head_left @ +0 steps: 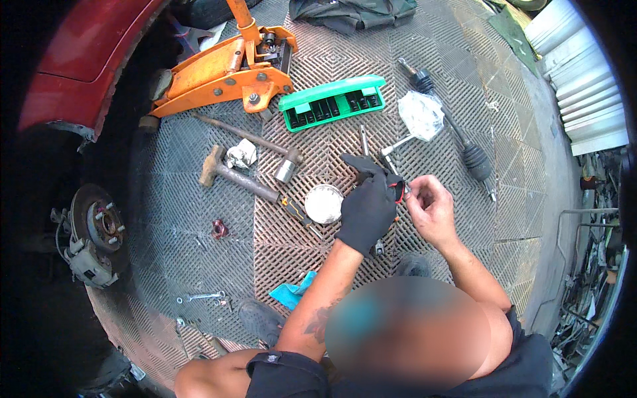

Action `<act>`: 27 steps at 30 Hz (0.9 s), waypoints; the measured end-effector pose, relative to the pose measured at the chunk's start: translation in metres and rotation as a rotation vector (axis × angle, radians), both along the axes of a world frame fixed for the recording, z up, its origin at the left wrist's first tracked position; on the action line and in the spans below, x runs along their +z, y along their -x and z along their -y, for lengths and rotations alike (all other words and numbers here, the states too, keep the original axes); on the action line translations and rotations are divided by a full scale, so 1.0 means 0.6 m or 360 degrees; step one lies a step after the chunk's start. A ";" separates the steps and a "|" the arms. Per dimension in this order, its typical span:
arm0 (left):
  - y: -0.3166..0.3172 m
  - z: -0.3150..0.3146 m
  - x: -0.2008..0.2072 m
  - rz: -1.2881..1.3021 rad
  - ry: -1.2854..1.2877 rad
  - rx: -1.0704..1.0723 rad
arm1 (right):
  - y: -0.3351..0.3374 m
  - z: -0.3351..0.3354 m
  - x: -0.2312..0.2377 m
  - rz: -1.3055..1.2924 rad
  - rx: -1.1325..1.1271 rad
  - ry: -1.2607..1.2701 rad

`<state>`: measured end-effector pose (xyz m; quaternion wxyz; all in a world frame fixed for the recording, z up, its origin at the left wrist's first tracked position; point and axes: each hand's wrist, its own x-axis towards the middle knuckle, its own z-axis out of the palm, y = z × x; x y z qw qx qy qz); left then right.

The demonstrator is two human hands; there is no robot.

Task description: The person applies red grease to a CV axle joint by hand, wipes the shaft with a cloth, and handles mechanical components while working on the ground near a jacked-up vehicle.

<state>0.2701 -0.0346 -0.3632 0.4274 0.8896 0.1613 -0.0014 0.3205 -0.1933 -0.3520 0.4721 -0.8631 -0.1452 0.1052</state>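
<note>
My left hand (368, 211), in a black glove, is closed around a small red and black thing (399, 191) with a silvery tip; its kind I cannot make out. The bare fingertips of my right hand (431, 207) pinch at that tip. Just left of the glove stands a round tub (324, 203) of whitish paste. A yellow and black screwdriver (293, 208) lies beside the tub. Beyond my hands are a ratchet (396, 144) and a metal extension bar (363, 140). Part of a small metal piece (379, 248) shows below the glove.
An open green socket case (332, 106) lies behind an orange floor jack (222, 73). Two hammers, a sledgehammer (242, 179) and another (286, 166), are at left. A drive shaft (464, 136) lies right, near a plastic bag (421, 114). A brake disc (89, 209) is far left.
</note>
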 end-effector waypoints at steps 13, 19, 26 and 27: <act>-0.014 0.051 -0.037 -0.0044 -0.0337 -0.0414 | -0.130 -0.030 -0.142 -0.1269 -0.0845 -0.1400; -0.027 0.047 -0.039 0.0166 -0.0024 -0.0435 | -0.109 0.006 -0.105 -0.1420 0.0026 -0.1968; -0.016 0.056 -0.031 0.0255 0.0054 -0.0706 | -0.111 0.016 -0.123 -0.0783 -0.0491 -0.0798; -0.013 0.060 -0.032 0.0220 0.0080 -0.0737 | -0.113 0.006 -0.128 -0.0729 -0.0558 -0.0888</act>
